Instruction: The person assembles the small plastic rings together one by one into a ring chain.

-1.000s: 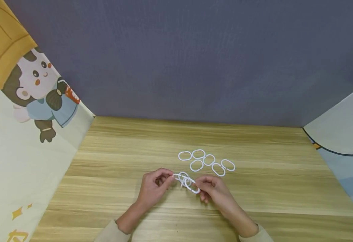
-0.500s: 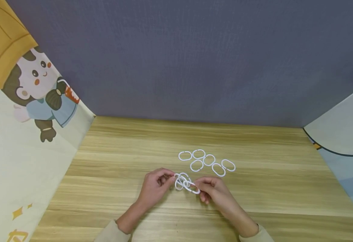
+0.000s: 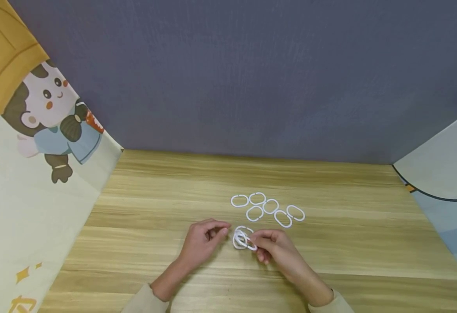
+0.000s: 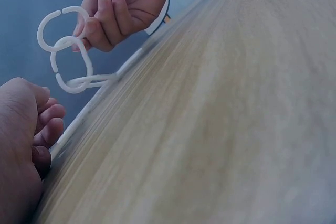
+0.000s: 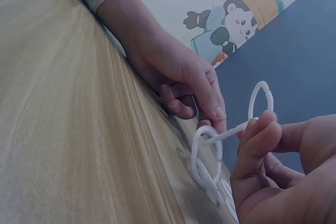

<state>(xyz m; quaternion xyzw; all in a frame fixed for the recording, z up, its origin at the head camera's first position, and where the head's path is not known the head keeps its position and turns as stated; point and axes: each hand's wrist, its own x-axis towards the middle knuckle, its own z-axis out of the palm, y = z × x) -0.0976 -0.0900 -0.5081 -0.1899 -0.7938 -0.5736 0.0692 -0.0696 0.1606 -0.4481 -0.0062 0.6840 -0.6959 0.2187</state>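
Note:
My right hand [image 3: 277, 248] pinches one white plastic chain link [image 4: 39, 34] between thumb and index finger. That link has a small gap in its oval. More links hang joined below it in a short chain [image 5: 231, 130], and the lowest ones appear to reach the tabletop. My left hand [image 3: 205, 241] is just left of the chain, apart from it, with thumb and index tips close together and the other fingers loosely bent. Nothing lies in its fingers in the left wrist view. In the head view the links overlap, so their exact joining is hard to see.
Several loose white oval links [image 3: 240, 206] lie flat on the wooden table [image 3: 165, 195], just beyond my hands and to the right. A dark blue-grey panel [image 3: 236, 87] rises at the table's back edge. Cartoon-printed panels [image 3: 75, 204] stand at both sides.
My left hand has let go of the link it was pinching at the chain's left end. The chain has dropped and bunched towards my right hand, which keeps its pinch.

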